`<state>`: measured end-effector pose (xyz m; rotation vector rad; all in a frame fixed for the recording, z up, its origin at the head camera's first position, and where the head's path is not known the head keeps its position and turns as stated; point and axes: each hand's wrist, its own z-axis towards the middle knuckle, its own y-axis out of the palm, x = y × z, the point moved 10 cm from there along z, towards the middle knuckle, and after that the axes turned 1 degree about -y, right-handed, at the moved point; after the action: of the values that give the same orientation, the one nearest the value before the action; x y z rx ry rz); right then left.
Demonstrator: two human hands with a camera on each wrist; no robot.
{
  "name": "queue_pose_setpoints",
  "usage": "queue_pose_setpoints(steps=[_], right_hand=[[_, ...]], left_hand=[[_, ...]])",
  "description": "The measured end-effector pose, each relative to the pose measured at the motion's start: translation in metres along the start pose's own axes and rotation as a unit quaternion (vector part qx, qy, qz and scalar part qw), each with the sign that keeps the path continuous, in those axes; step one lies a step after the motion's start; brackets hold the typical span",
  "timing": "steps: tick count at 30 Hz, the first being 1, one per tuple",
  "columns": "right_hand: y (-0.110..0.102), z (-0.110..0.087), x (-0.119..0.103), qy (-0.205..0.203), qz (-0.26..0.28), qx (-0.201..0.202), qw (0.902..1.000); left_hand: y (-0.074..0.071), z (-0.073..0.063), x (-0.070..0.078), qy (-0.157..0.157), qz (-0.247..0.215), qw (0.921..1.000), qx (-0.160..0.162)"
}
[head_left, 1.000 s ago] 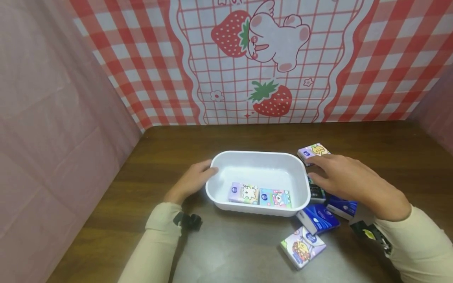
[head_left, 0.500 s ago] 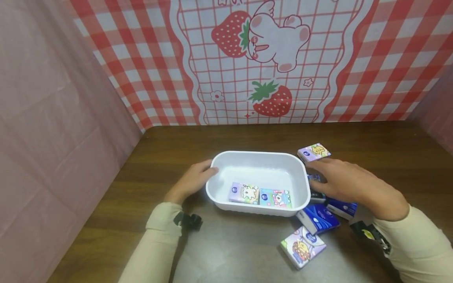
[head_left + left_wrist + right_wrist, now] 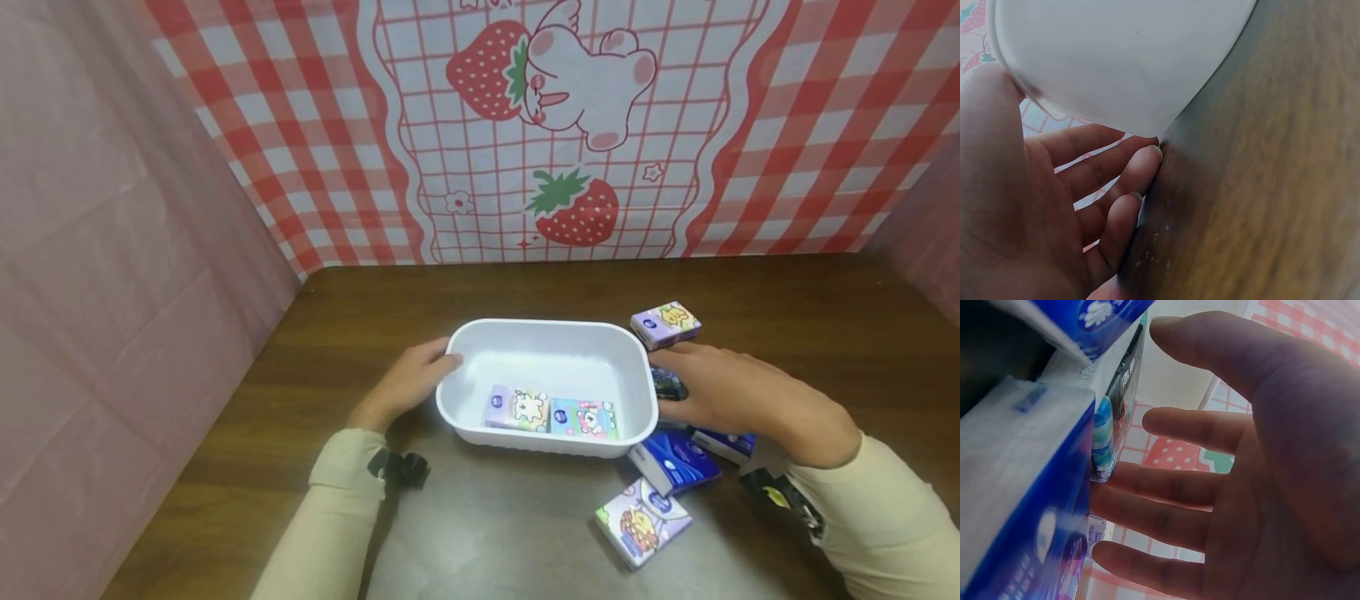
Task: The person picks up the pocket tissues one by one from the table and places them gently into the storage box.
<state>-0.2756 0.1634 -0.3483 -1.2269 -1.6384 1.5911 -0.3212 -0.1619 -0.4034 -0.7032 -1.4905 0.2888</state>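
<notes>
A white plastic tub (image 3: 540, 367) holds two tissue packs, one purple and yellow (image 3: 516, 408), one light blue and pink (image 3: 585, 418). My left hand (image 3: 408, 379) grips its left end, thumb over the rim and fingers against the outside, low by the table. Beside the tub's right end, my right hand (image 3: 750, 404) is over a dark tissue pack (image 3: 667, 385), partly covering it. In the right wrist view, the fingers (image 3: 1166, 481) are spread and fairly straight, with some fingertips right at the dark pack (image 3: 1119, 406); the thumb is apart from it.
A purple tissue pack (image 3: 666, 325) lies behind the right hand. Two blue packs (image 3: 678, 462) and another purple pack (image 3: 643, 525) lie nearer the front, right of the tub. A red-and-white checked cloth (image 3: 315, 150) hangs behind the brown wooden table (image 3: 292, 400).
My right hand has drawn back from the purple pack at the rear and lowered over the dark pack. The left hand and tub have stayed in place.
</notes>
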Motion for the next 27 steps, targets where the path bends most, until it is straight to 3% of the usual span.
queue_pose_setpoints(steps=[24,27], right_hand=[[0.0081,-0.0002,0.0001,0.014,0.008,-0.017,0.9997],[0.0090,0.0001,0.0005,0.016,0.014,-0.019,0.9996]], left_hand=[[0.0012,-0.0017,-0.0036,-0.035,-0.012,0.9993,-0.003],[0.0008,-0.0015,-0.0015,-0.023,-0.006,0.9997,0.001]])
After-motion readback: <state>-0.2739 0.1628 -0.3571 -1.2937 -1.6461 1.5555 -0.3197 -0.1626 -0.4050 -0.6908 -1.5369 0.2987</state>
